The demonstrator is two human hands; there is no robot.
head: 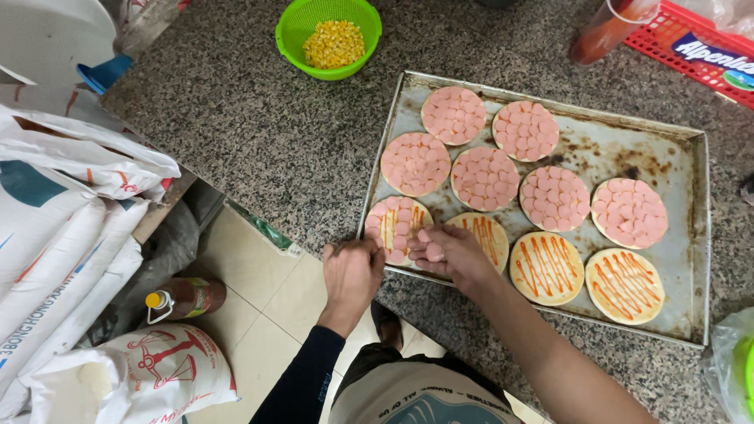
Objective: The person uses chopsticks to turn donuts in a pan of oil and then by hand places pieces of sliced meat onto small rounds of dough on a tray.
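Two hands: right hand (444,251) grip pinching sausage slices (430,250) over half-covered dough round (397,228), left hand (353,271) fisted beside.

Premises: a small food-preparation kitchen, apparently commercial. Evidence: a speckled grey granite surface (259,133) carries a large, stained rectangular metal baking tray (675,169) of round dough bases topped with pink sausage slices (484,178) and sauce. A green plastic colander of yellow corn kernels (330,35) stands nearby. Bulk white woven sacks (55,228) are stacked on the pale tiled floor (267,306).
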